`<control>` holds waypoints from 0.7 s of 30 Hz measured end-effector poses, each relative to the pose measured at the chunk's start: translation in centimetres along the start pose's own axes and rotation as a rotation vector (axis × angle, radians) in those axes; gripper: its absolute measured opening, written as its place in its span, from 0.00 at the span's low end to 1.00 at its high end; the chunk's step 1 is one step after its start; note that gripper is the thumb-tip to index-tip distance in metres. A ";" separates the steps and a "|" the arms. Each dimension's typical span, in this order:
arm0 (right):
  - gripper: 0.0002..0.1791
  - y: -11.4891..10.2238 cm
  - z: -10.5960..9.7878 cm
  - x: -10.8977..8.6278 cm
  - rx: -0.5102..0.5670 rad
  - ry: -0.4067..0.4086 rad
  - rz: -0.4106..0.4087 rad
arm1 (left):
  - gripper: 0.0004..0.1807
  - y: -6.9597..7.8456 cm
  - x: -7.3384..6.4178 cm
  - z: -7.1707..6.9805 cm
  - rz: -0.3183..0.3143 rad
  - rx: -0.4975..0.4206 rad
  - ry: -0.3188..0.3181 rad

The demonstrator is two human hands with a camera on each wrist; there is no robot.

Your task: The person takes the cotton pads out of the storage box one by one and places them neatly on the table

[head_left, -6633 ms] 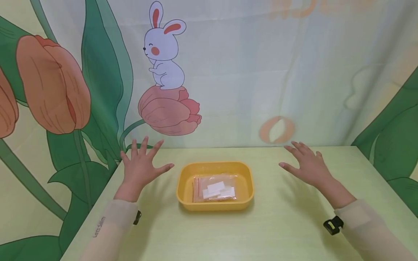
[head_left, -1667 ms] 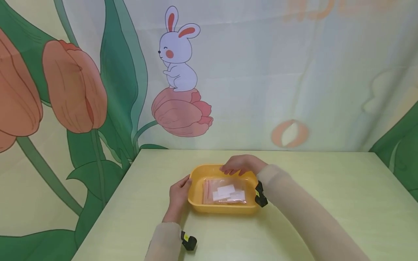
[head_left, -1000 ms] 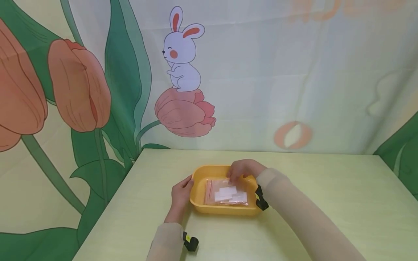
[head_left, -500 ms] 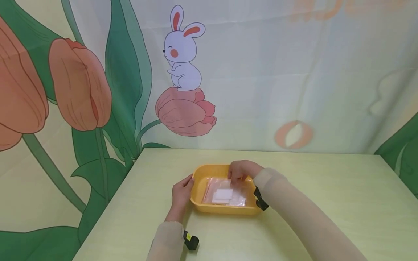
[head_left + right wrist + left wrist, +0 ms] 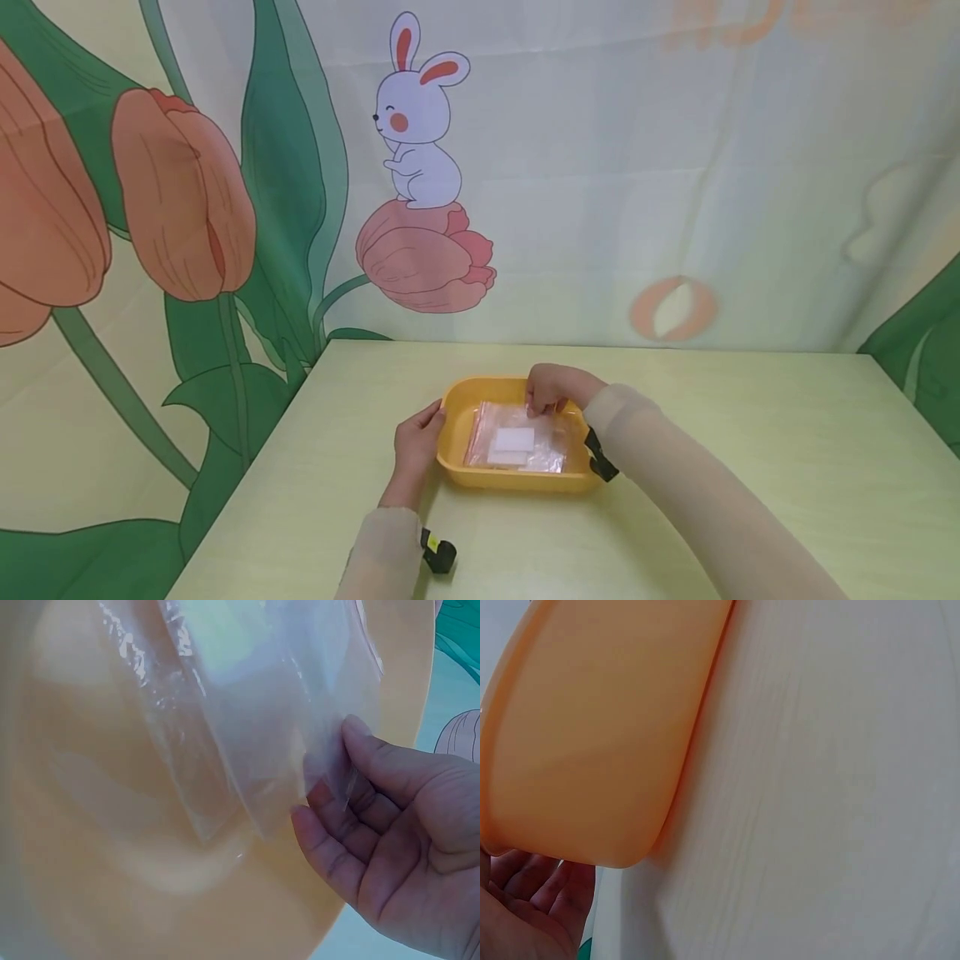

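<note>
Currently, the left hand (image 5: 415, 443) grips the yellow tray (image 5: 517, 481) by its left end; overlapping clear bags (image 5: 498, 414) with white pieces (image 5: 513, 439) lie inside. Farther off, the right hand (image 5: 551, 389) pinches one bag's edge: grasp apparently made, bag not yet out.

Long beige sleeves (image 5: 690, 483), a small black device (image 5: 442, 557) at each wrist, yellow patch (image 5: 432, 542) on the left one

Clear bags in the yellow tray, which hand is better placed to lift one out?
Probably the right hand: it pinches the edge of a clear bag, while the left hand holds the side of the yellow tray.
</note>
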State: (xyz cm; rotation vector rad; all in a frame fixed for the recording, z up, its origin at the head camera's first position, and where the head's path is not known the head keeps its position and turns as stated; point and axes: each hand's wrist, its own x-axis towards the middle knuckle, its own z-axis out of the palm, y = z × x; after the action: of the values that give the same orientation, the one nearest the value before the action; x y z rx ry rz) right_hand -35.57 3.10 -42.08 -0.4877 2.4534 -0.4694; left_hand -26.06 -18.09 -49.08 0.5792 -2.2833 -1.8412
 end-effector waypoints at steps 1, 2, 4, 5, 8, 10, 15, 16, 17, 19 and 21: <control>0.15 0.0 0.0 0.1 -0.007 0.003 0.005 | 0.20 0.0 0.0 0.0 -0.004 0.000 0.001; 0.15 0.0 0.0 0.1 -0.008 0.011 0.010 | 0.20 0.0 0.0 0.0 -0.006 0.000 0.001; 0.13 0.0 0.0 0.2 -0.009 0.029 0.018 | 0.20 -0.1 0.1 0.0 -0.006 0.000 0.001; 0.12 0.0 0.0 0.3 -0.011 0.035 0.019 | 0.20 -0.1 0.1 0.0 -0.006 0.001 0.003; 0.08 0.1 -0.2 0.2 -0.003 0.062 0.018 | 0.20 0.0 0.2 0.0 -0.001 0.004 0.006; 0.06 0.1 -0.3 0.0 -0.003 0.069 0.014 | 0.20 0.1 0.2 0.0 -0.001 0.007 0.007; 0.05 0.2 -0.8 -0.4 0.002 0.078 -0.004 | 0.20 0.1 0.1 0.0 -0.009 0.011 0.002; 0.05 0.2 -0.9 -0.5 0.010 0.077 -0.005 | 0.21 0.1 0.1 -0.1 -0.008 0.010 0.001; 0.06 0.2 -1.0 -0.5 0.018 0.075 -0.006 | 0.21 0.0 0.1 -0.1 -0.007 0.010 0.001; 0.07 0.3 -1.2 -0.6 0.039 0.068 -0.005 | 0.21 0.0 0.1 -0.1 -0.003 0.011 0.002; 0.09 0.3 -1.4 -0.7 0.052 0.062 -0.007 | 0.21 0.0 0.1 -0.1 -0.001 0.011 0.003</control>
State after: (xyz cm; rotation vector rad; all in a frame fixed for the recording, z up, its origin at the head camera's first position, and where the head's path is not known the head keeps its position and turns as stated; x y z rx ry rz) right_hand -35.97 3.97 -40.87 -0.4668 2.4921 -0.5579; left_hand -26.11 -18.15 -49.06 0.5843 -2.2933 -1.8274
